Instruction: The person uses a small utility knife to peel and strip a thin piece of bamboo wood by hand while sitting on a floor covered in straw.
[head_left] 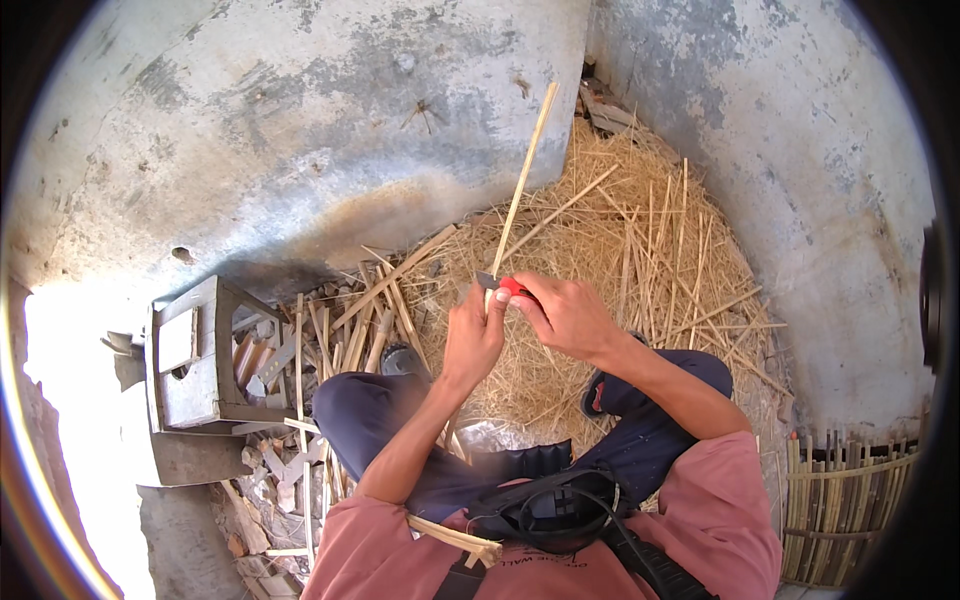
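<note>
Near the middle of the head view, my left hand (472, 338) is closed around a long, pale strip of split wood or bamboo (526, 172). Its upper part slants up and away, well past my fingers. My right hand (572, 308) grips a knife (516, 288) by its red handle. The short dark blade lies across the strip just above my left fingers and touches it or nearly so. Both hands are close together above my bent legs. My palms and part of the handle are hidden.
Pale shavings (560, 375) and loose strips (690, 270) cover the ground ahead. At left stands a worn wooden box-like stool (190, 375) by scrap wood. A bundle of upright sticks (845, 510) is at lower right. Another strip (450, 536) crosses my lap. Weathered walls (330, 110) enclose the spot.
</note>
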